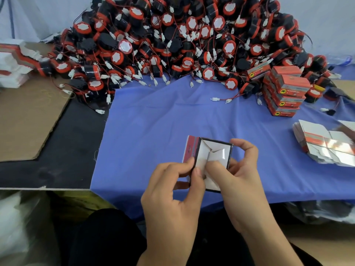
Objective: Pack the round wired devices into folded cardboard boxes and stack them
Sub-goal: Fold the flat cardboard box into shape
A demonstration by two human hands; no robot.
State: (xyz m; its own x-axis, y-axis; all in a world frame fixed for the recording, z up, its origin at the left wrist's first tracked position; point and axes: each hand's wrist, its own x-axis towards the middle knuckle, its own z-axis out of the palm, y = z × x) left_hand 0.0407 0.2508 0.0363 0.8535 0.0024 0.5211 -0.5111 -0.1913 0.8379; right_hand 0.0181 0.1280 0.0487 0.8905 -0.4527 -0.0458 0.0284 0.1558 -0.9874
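A small cardboard box [211, 150], red outside and white inside, is held over the blue cloth [163, 121] near the table's front edge. Its end faces me with white flaps partly folded in. My left hand [172, 189] pinches the box's near left edge. My right hand [240, 179] grips its right side, thumb pressing on an inner flap. A big heap of round black-and-red wired devices [172, 39] fills the back of the table. A stack of packed red boxes [284, 93] stands at the right.
Flat unfolded box blanks [326, 144] lie at the right edge. More blanks [13, 62] are piled at the far left. A brown cardboard sheet [25, 120] covers the black table's left side. Loose white connectors [221, 99] trail from the heap.
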